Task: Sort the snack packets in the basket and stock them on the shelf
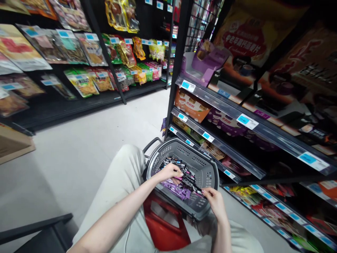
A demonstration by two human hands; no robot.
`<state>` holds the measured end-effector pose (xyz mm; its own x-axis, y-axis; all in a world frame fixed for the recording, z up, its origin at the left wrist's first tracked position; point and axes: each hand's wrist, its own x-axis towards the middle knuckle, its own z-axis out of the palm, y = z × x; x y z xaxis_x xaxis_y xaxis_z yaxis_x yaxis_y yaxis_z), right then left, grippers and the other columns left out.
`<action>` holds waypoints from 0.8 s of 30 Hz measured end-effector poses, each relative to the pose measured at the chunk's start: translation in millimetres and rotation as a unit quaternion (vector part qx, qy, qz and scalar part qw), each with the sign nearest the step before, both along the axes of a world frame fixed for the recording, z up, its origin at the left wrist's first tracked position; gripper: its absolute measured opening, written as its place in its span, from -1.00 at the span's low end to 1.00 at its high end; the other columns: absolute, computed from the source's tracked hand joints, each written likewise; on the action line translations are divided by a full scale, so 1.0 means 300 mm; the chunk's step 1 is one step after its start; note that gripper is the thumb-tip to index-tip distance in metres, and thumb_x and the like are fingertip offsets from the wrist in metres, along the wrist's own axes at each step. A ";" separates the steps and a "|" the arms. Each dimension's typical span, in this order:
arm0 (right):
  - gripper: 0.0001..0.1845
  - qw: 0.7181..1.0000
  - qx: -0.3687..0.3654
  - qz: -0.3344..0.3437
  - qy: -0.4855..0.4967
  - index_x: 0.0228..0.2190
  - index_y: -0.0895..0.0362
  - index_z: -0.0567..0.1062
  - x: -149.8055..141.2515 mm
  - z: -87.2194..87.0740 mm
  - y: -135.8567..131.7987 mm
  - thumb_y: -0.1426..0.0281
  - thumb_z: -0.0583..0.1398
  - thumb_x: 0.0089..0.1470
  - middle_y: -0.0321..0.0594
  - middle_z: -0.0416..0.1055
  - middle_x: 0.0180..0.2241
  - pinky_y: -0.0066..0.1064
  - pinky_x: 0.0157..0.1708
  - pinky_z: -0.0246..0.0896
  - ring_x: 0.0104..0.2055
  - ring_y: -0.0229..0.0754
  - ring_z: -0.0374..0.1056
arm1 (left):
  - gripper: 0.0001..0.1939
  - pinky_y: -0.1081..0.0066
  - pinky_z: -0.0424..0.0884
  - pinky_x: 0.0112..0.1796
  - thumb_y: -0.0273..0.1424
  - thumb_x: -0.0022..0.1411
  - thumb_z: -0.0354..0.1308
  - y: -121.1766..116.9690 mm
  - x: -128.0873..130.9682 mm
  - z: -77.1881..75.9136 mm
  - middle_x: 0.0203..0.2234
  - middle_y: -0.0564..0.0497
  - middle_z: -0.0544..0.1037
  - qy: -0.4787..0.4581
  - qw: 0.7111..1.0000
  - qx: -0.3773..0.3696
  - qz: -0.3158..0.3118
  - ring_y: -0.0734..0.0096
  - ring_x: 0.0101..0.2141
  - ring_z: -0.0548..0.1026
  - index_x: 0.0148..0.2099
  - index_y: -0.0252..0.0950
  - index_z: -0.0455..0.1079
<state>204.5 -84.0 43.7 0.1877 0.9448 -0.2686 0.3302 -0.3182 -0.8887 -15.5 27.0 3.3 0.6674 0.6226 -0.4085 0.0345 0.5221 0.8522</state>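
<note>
A grey plastic shopping basket (214,175) stands between my knees, with perforated walls and a raised handle. Inside it lies a heap of small, shiny black stick packets (175,162), with purple packets (176,189) along the near side. My left hand (170,173) is over the middle of the basket, its fingers closed on a black packet with pink on it. At the basket's right side, my right hand (213,201) pinches the end of a black packet (193,187). Whether both hands hold the same packet is hard to make out.
Close on the right rises a shelf rack (231,109) with boxes and large bags. Hanging snack bags (81,82) fill the far shelves. A red stool-like object (165,228) is under the basket's near side. A cardboard box (15,142) sits on the floor at left.
</note>
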 end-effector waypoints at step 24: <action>-0.73 0.979 0.082 -0.138 0.124 -0.37 0.11 0.47 -0.019 -0.044 -0.021 0.28 0.18 -0.20 -0.16 0.42 -0.31 -0.34 -0.40 0.26 -0.30 -0.12 0.32 | -0.67 0.40 0.38 -0.52 -0.28 -0.17 0.21 -0.010 0.003 0.054 -0.66 0.03 0.43 -0.014 0.994 0.080 0.072 0.39 -0.62 0.43 -0.38 -0.45 0.40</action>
